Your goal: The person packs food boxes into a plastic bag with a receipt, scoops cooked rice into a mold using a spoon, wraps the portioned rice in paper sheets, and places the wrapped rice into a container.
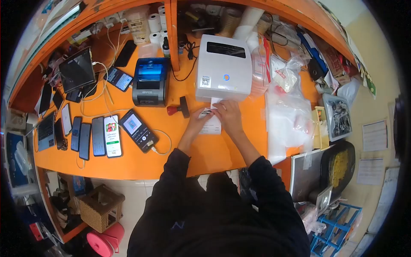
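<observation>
Head view — left hand [199, 124] and right hand [230, 116] pinch paper [211, 129] at printer [223, 67].

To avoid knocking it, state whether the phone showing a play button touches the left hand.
Apart; the head view shows orange desk between the left hand and phone.

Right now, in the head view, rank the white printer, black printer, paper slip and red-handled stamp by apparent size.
1. White printer
2. Black printer
Below those, unsure: paper slip and red-handled stamp, since the slip is partly covered.
</observation>
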### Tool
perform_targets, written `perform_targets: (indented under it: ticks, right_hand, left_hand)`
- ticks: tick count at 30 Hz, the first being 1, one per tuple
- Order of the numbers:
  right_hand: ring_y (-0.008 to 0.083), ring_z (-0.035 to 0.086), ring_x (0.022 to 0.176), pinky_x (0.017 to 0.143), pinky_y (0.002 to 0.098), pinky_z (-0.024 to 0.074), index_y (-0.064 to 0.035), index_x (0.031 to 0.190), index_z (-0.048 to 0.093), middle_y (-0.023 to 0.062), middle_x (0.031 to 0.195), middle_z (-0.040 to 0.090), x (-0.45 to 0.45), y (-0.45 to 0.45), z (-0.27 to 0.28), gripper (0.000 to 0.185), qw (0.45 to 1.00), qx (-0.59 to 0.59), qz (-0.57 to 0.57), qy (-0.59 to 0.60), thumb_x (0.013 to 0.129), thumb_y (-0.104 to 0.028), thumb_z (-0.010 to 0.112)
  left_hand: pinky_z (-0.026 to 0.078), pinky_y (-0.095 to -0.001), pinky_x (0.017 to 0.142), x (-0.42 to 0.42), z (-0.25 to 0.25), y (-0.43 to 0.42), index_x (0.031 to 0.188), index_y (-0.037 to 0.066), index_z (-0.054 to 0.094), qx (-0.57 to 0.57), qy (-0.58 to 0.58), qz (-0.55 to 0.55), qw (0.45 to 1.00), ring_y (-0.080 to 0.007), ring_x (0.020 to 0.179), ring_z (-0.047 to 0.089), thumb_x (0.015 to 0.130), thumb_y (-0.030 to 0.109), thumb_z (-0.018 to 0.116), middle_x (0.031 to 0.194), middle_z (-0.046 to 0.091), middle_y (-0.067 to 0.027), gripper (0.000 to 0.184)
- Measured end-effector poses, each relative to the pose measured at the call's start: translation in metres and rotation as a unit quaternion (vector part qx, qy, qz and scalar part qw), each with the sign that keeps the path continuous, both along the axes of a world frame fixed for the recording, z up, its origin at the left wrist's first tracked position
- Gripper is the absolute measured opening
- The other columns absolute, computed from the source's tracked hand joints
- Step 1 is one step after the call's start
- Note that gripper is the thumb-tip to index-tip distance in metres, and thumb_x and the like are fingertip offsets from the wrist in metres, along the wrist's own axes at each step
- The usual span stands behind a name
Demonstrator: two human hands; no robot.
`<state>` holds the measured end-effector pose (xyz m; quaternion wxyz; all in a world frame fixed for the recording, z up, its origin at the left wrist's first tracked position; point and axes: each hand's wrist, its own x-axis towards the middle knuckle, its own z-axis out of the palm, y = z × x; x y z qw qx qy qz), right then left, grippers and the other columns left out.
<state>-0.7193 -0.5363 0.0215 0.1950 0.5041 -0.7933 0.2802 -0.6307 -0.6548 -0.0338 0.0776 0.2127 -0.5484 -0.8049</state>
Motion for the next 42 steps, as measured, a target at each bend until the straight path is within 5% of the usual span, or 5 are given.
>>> perform_targets:
  ticks: [12, 22, 26, 30, 42]
  right_hand:
    - [0.0233, 0.057, 0.082, 0.077, 0.0353, 0.0449, -0.0054, 0.085, 0.062, 0.0074, 0.081, 0.06, -0.011, 0.008, 0.024, 0.016, 0.993, 0.071, 0.089, 0.016, 0.07, -0.01, 0.063]
    - [0.0172, 0.058, 0.073, 0.071, 0.0273, 0.046, 0.0012, 0.085, 0.061, 0.0097, 0.079, 0.062, 0.012, 0.024, 0.034, 0.009, 0.866, -0.339, -0.216, -0.297, 0.082, -0.007, 0.063]
    - [0.0174, 0.059, 0.075, 0.07, 0.0273, 0.0466, 0.0046, 0.083, 0.06, 0.0127, 0.077, 0.062, 0.043, 0.057, 0.086, 0.009, 0.788, -0.479, -0.283, -0.264, 0.086, -0.003, 0.057]
    - [0.027, 0.063, 0.075, 0.069, 0.0332, 0.0501, 0.0046, 0.083, 0.063, 0.0159, 0.083, 0.066, 0.094, 0.107, 0.132, 0.006, 0.941, -0.266, -0.198, 0.069, 0.078, 0.002, 0.063]
    - [0.0214, 0.059, 0.103, 0.098, 0.044, 0.0309, -0.0133, 0.093, 0.069, 0.0023, 0.103, 0.065, 0.178, 0.24, 0.165, 0.033, 0.944, -0.068, -0.322, -0.035, 0.078, -0.042, 0.062]
  left_hand:
    - [0.046, -0.0224, 0.064, 0.002, 0.026, -0.011, 0.1, 0.001, 0.061, -0.012, -0.006, -0.06, 0.998, -0.0087, 0.074, 0.059, 0.086, 0.018, 0.062, 0.086, 0.064, -0.0036, 0.023]
    - [0.047, -0.0253, 0.079, 0.017, 0.04, 0.01, 0.117, -0.001, 0.052, -0.073, 0.062, -0.01, 0.995, -0.012, 0.09, 0.059, 0.09, 0.019, 0.056, 0.101, 0.062, -0.007, 0.034]
    - [0.045, -0.0291, 0.087, 0.046, 0.084, 0.043, 0.124, 0.002, 0.048, 0.163, -0.015, 0.007, 0.986, -0.0171, 0.101, 0.057, 0.095, 0.027, 0.046, 0.111, 0.059, -0.0096, 0.038]
    - [0.037, -0.0344, 0.099, 0.036, 0.143, 0.094, 0.135, 0.007, 0.037, 0.345, 0.033, -0.066, 0.936, -0.0216, 0.119, 0.047, 0.098, 0.033, 0.035, 0.129, 0.047, -0.0125, 0.045]
    - [0.028, -0.0458, 0.107, 0.015, 0.212, 0.243, 0.144, 0.014, 0.016, 0.457, 0.069, -0.392, 0.795, -0.0326, 0.131, 0.03, 0.098, 0.036, 0.024, 0.146, 0.022, -0.0158, 0.052]
